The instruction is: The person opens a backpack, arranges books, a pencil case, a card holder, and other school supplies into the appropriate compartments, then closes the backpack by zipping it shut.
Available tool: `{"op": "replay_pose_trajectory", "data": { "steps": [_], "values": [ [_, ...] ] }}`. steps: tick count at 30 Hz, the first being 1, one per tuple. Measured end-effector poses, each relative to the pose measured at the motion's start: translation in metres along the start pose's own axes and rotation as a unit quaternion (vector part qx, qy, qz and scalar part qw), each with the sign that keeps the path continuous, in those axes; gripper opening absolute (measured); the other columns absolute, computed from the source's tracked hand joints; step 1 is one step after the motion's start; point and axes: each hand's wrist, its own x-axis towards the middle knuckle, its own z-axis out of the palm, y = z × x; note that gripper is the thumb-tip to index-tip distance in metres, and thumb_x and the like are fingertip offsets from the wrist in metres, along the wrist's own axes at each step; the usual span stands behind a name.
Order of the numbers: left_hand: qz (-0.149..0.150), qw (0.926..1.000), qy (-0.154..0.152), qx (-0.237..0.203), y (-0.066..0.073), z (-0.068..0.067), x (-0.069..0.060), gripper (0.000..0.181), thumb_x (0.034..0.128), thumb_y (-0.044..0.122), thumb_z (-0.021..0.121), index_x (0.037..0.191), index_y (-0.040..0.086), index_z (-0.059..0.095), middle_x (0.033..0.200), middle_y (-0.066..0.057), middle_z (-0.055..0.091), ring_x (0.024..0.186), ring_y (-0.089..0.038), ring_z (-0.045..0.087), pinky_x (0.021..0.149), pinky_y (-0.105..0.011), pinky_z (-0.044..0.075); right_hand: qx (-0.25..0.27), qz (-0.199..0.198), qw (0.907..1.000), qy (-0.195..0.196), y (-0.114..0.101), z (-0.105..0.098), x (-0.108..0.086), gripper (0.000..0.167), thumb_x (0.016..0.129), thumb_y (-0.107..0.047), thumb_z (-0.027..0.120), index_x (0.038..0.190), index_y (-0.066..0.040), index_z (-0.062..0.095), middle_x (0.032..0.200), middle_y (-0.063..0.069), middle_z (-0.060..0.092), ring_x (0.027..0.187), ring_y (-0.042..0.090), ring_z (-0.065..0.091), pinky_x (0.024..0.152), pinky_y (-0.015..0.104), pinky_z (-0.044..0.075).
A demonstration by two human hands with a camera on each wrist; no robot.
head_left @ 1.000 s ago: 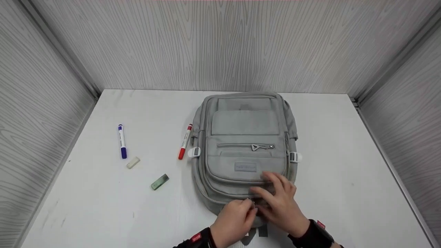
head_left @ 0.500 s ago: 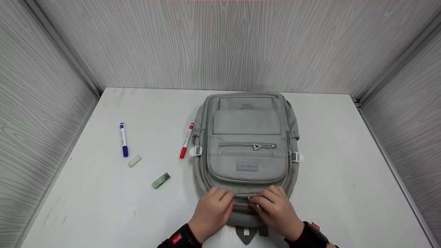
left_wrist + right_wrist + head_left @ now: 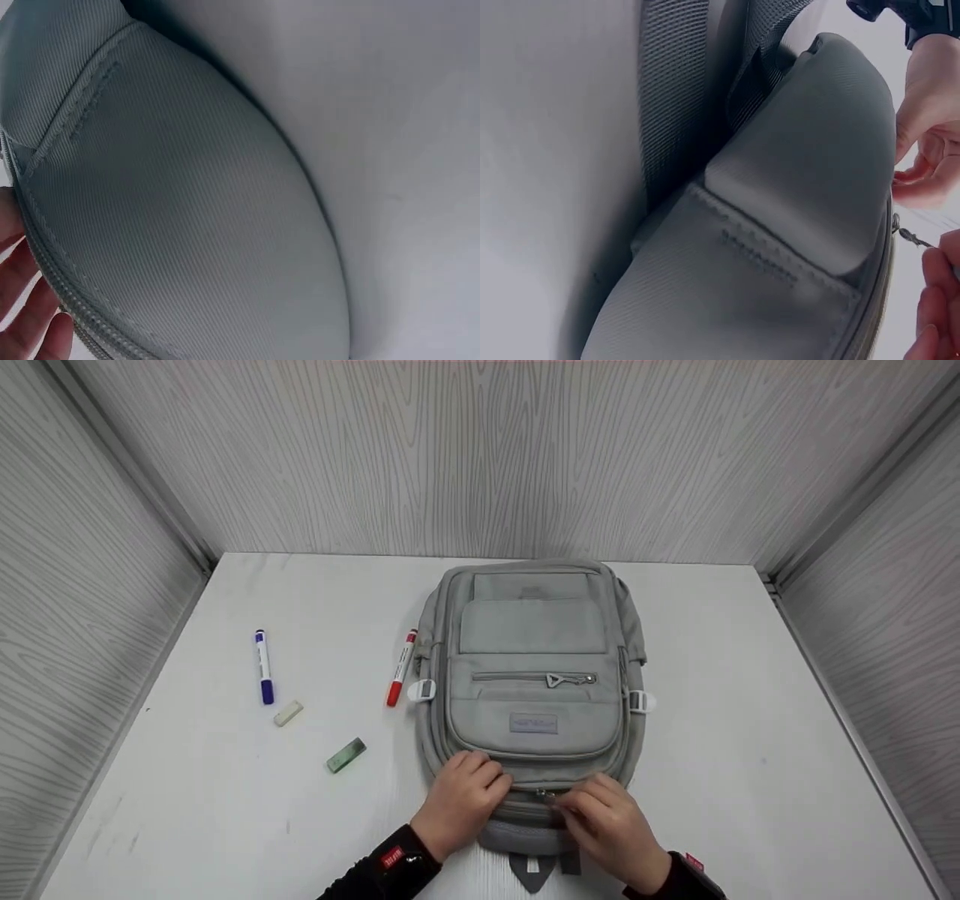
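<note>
A grey backpack [image 3: 536,697] lies front side up, its rounded end with the zipper nearest the person. My left hand [image 3: 463,802] grips the zipper edge at the left of that end; in the left wrist view, fingers [image 3: 26,300] touch the edge. To the right, my right hand [image 3: 609,829] pinches a small metal zipper pull [image 3: 546,793] at the middle of the seam. The pull [image 3: 913,237] extends from the zipper toward the right fingertips in the right wrist view. The left hand [image 3: 930,124] also shows there, thumb and curled fingers at the backpack's edge.
Left of the backpack lie a red marker [image 3: 402,667], a blue marker [image 3: 264,667], a white eraser [image 3: 288,713] and a green eraser-like block [image 3: 346,755]. Wood-grain panels [image 3: 487,457] enclose the white table [image 3: 720,675] at the back and sides.
My left hand has moved left from the middle of the seam to the backpack's left edge. My right hand's spread fingers have come together on the zipper pull.
</note>
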Motion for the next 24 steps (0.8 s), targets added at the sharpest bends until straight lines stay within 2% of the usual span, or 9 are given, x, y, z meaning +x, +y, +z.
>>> {"op": "replay_pose_trajectory", "data": {
  "steps": [2, 6, 14, 19, 24],
  "values": [
    [0.003, 1.0000, 0.003, 0.004, 0.000, 0.000, 0.001, 0.007, 0.0754, 0.011, 0.068, 0.078, 0.018, 0.071, 0.077, 0.006, 0.063, 0.075, -0.013, 0.056, 0.071, -0.027, 0.046, -0.002, 0.002, 1.0000, 0.002, 0.002, -0.003, -0.002, 0.027, 0.066, 0.006, 0.077, 0.085, -0.013, 0.070, 0.079, -0.007, 0.064, 0.073, 0.008, 0.051, 0.069, 0.021, 0.041],
    [0.005, 0.9999, 0.013, 0.005, 0.000, 0.001, 0.000, 0.008, 0.0751, 0.011, 0.066, 0.076, 0.017, 0.071, 0.074, 0.006, 0.063, 0.071, -0.012, 0.056, 0.068, -0.026, 0.045, -0.006, 0.020, 0.9998, 0.007, 0.010, -0.013, -0.008, 0.026, 0.064, 0.007, 0.074, 0.081, -0.012, 0.068, 0.077, -0.007, 0.063, 0.072, 0.008, 0.051, 0.069, 0.021, 0.040],
    [0.005, 0.9997, 0.023, 0.004, -0.001, 0.000, 0.001, 0.008, 0.0727, 0.010, 0.067, 0.076, 0.016, 0.071, 0.073, 0.006, 0.063, 0.069, -0.012, 0.055, 0.065, -0.025, 0.044, -0.051, 0.094, 0.9937, 0.033, 0.039, -0.043, -0.021, 0.037, 0.059, 0.016, 0.076, 0.078, -0.014, 0.068, 0.071, -0.008, 0.061, 0.068, 0.007, 0.051, 0.066, 0.019, 0.039],
    [0.008, 0.9994, 0.034, 0.007, -0.001, -0.001, 0.003, 0.009, 0.0743, 0.008, 0.066, 0.074, 0.017, 0.070, 0.073, 0.006, 0.061, 0.068, -0.012, 0.053, 0.064, -0.025, 0.043, -0.092, 0.121, 0.9880, 0.029, 0.059, -0.061, -0.023, 0.032, 0.063, 0.015, 0.075, 0.079, -0.012, 0.069, 0.072, -0.007, 0.062, 0.068, 0.008, 0.052, 0.068, 0.018, 0.040],
    [0.007, 0.9991, 0.041, 0.008, 0.000, 0.000, 0.003, 0.009, 0.0753, 0.009, 0.066, 0.072, 0.017, 0.068, 0.071, 0.006, 0.058, 0.066, -0.012, 0.051, 0.061, -0.024, 0.042, -0.122, 0.131, 0.9836, 0.019, 0.081, -0.072, -0.016, 0.027, 0.067, 0.014, 0.075, 0.081, -0.009, 0.070, 0.072, -0.002, 0.065, 0.068, 0.012, 0.055, 0.067, 0.023, 0.040]
  ]
}}
